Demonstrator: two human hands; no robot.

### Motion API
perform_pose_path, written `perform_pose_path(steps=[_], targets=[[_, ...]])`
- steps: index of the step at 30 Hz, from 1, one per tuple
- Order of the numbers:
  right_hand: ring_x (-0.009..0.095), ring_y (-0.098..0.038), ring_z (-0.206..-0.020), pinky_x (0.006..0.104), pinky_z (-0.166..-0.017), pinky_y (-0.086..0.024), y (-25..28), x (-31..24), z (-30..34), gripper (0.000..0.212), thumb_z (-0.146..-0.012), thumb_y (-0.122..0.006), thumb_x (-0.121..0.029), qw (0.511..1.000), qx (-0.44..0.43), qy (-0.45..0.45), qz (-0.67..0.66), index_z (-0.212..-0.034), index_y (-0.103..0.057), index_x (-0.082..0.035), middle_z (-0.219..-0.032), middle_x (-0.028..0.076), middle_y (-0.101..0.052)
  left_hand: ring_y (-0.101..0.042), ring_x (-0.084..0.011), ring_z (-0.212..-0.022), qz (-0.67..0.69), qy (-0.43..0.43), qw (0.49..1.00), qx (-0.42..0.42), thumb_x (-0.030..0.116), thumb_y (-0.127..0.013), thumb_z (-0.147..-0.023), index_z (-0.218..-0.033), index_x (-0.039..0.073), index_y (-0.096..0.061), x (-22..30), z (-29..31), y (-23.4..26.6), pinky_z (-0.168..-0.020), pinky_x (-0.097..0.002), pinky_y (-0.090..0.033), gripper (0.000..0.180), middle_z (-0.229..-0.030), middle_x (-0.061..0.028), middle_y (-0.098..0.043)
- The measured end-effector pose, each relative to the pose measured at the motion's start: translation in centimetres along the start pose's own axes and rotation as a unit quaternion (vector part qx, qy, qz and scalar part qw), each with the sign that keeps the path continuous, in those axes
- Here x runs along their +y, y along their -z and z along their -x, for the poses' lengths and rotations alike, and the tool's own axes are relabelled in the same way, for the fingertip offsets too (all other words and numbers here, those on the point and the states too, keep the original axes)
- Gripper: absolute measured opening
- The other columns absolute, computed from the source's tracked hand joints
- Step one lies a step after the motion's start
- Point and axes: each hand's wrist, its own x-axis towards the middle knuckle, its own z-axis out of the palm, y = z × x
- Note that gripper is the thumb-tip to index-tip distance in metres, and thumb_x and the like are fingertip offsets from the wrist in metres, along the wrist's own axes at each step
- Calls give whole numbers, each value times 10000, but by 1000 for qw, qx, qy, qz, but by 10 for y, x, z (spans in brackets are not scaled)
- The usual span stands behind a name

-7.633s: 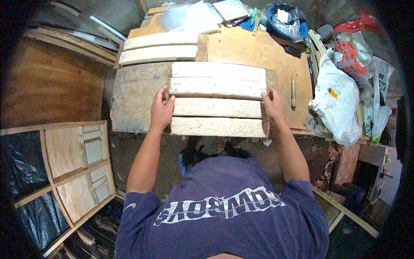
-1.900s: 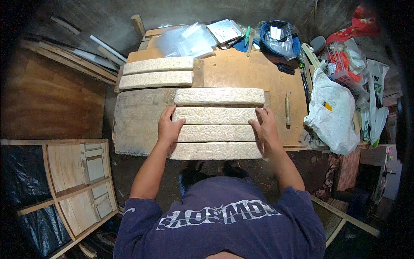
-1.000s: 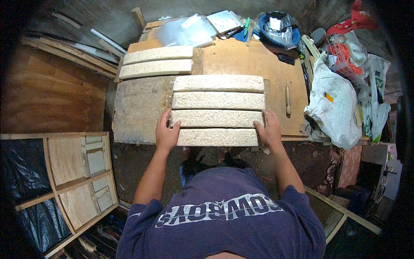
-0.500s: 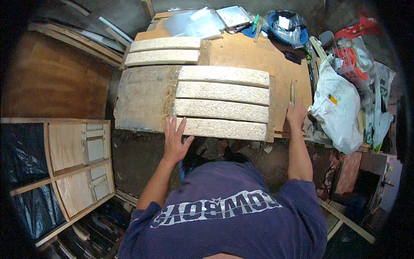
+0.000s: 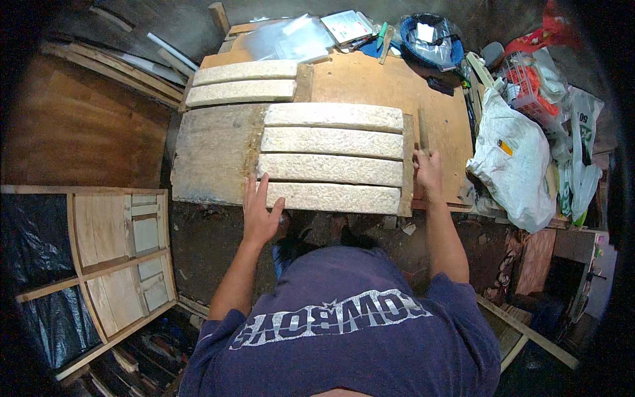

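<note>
Several long cream-white slabs with a bumpy surface, looking like tempeh, lie side by side on a worn wooden board point(image 5: 211, 152). My left hand point(image 5: 262, 215) rests with spread fingers on the left end of the nearest slab point(image 5: 331, 198). Just right of the board's end strip, my right hand point(image 5: 428, 175) is closed round the handle of a knife point(image 5: 424, 132). Its blade points away from me and is smeared by motion. Farther left, two more slabs point(image 5: 241, 91) lie on a second board.
The boards sit on a wooden tabletop point(image 5: 370, 79). Clear plastic sheets point(image 5: 291, 43) and a blue basket point(image 5: 456, 49) stand along the back. A white sack point(image 5: 512, 165) slumps over the right edge. Left of the table is a wooden frame point(image 5: 79, 258) with panels.
My right hand has moved left with the knife, closer to the slabs' right ends. My left hand stays on the nearest slab. The whole view has shifted slightly.
</note>
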Motion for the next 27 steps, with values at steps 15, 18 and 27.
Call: perform_pose_path(steps=[15,18,27], targets=[[105,-525,-763,263,-681,-451,-31,-29,16,338,-1002,-543,-212,985,40,55,157,-1251,-464,1,-896,49,-571,-182,-474,-1478,11,-9,1000,-9,473,-561,-970,-1542,91,-342,1,3,-9,-1202,-538,-154,722,-1600,-284,-200],[127,-557,-802,277,-709,-471,-31,-63,35,327,-1011,-526,-219,954,58,113,272,-1261,-483,-12,-925,74,-590,-163,-477,-1481,-9,-10,1000,-11,474,-563,-968,-1546,112,-344,0,3,-7,-1200,-549,-149,717,-1603,-281,-193],[160,-612,-880,304,-812,-505,42,-137,135,222,-934,-630,-117,942,14,229,244,-1134,-624,-22,-967,85,-653,-195,-457,-1479,52,33,998,31,424,-591,-967,-1562,97,-285,1,20,-7,-1198,-513,-203,745,-1602,-283,-185]])
